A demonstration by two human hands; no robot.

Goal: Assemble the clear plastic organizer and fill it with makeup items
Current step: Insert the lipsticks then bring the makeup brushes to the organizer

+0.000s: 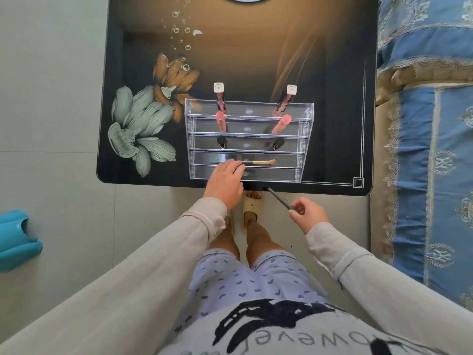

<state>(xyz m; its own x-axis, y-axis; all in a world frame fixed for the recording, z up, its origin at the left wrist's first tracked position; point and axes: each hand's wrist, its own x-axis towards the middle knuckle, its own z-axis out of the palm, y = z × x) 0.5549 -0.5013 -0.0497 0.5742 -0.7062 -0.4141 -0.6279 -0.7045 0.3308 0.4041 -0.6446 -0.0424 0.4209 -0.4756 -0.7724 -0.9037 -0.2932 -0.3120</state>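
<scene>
Head view, looking down.

At the near edge of a flower-printed table (pixel 143 172): the clear plastic organizer (pixel 305 139), five stepped tiers running left to right.

- **Back tier:** two white-capped lip gloss tubes (pixel 219 97), leaning.
- **Second tier:** two coral tubes (pixel 221 121).
- **Third tier:** two dark small items (pixel 221 142), too small to name.
- **Fourth tier:** a makeup brush (pixel 258 162) lying flat, long axis along the tier, bristles to the right.

On the brush handle's left end: the left hand (pixel 225 181). Fingers (pixel 236 168) close together and bent over the handle, apparently pinching it. Thumb hidden.

Just in front of the table edge, right of centre: the right hand (pixel 308 213). Thumb and forefinger pinch the lower end of a dark cosmetic pencil (pixel 277 198), other fingers loosely curled.

Pencil axis diagonal, free tip pointing up and left, over the table's near edge, just short of the organizer's front wall.

Front tier (pixel 271 174) bare on its right half, with the left hand across its left part. Nearest to that gap: the right hand, by a clear margin.

Probably called for next: a turn of the pencil from diagonal to parallel with the tier, then a short reach forward and down.
</scene>
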